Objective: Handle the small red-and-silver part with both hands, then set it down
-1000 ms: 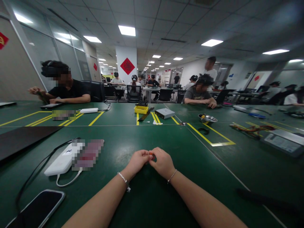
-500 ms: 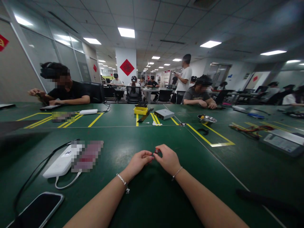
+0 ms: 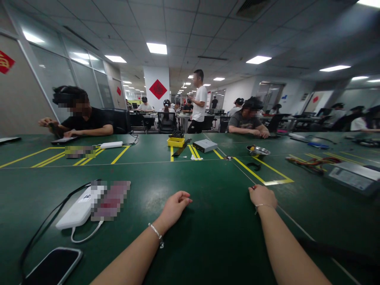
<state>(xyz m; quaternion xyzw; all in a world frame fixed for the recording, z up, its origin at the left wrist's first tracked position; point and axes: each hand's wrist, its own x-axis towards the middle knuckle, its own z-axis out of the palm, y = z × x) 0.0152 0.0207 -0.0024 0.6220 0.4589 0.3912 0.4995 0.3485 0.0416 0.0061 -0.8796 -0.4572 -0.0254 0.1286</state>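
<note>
My left hand (image 3: pixel 175 208) rests over the green table in the middle, its fingers loosely curled and slightly apart from the thumb, with nothing visible in them. Well to the right, my right hand (image 3: pixel 263 196) is closed in a pinch, palm down, close to the pale seam in the table. A tiny dark reddish piece (image 3: pixel 253 187) shows at its fingertips, mostly hidden by them; its kind is too small to make out. Beyond this hand lie a black curved piece (image 3: pixel 254 166) and a metal bowl (image 3: pixel 258 151) with something yellow inside.
On the left are a white power bank (image 3: pixel 77 211) with cables and a phone (image 3: pixel 55 267). Farther back stand a yellow bin (image 3: pixel 175 142) and a grey metal box (image 3: pixel 204 145). A power supply unit (image 3: pixel 353 177) with wires lies right. Co-workers sit across the table.
My hands were together at the small red piece and are now apart. The right hand has moved right with it; the left has stayed about where it was. A standing person has moved left.
</note>
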